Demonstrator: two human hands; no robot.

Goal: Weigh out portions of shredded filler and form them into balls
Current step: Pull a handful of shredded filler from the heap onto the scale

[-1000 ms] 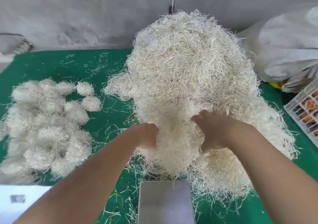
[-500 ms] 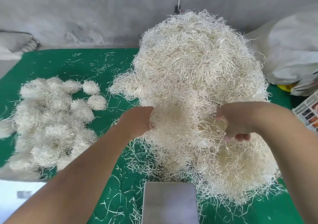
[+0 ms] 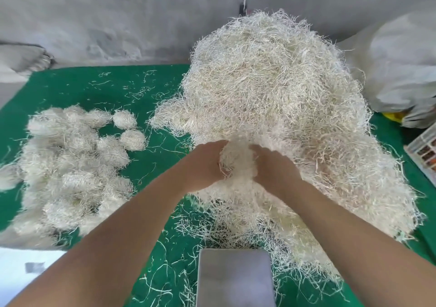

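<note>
Both hands, left (image 3: 204, 162) and right (image 3: 273, 167), cup a pale clump of shredded straw-like filler (image 3: 238, 162) between curled fingers, against the big filler heap (image 3: 283, 99) on the green bench (image 3: 77, 89).

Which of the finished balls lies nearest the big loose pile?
The lower ball of the two lying apart at the right edge of the cluster of balls; only bare green mat separates it from the loose pile.
</note>
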